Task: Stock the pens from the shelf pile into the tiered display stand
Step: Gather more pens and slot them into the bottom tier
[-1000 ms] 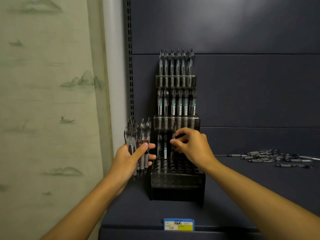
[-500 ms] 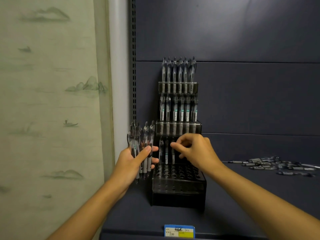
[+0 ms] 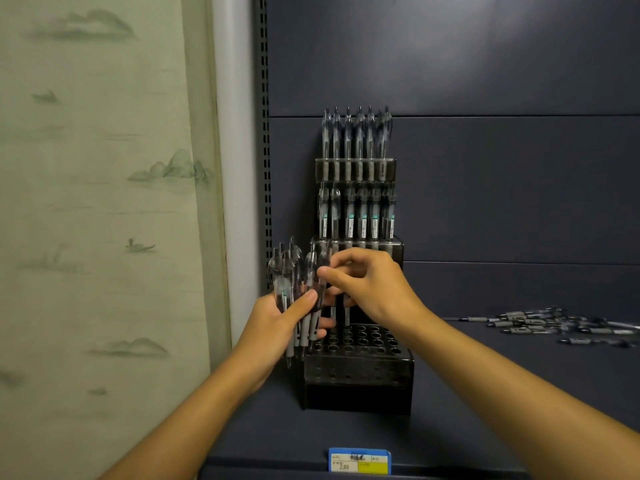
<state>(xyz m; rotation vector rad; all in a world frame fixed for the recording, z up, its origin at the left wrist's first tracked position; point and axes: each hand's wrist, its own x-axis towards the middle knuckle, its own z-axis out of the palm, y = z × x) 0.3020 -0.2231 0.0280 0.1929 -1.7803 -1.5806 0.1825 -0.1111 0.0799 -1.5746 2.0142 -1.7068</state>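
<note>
Dark shelf (image 3: 485,393), stand (image 3: 358,372) half stocked. Left hand (image 3: 277,323) clamped round a bundle (image 3: 294,289); right hand (image 3: 370,282) pinching one pen (image 3: 322,271) free. Next, probably: seat it in an empty hole.

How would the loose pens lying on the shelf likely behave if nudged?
The loose pens look round-barrelled and lie flat, so they would probably roll. They seem slim and rigid, likely light. Their clear glossy barrels may be slightly slippery.
</note>
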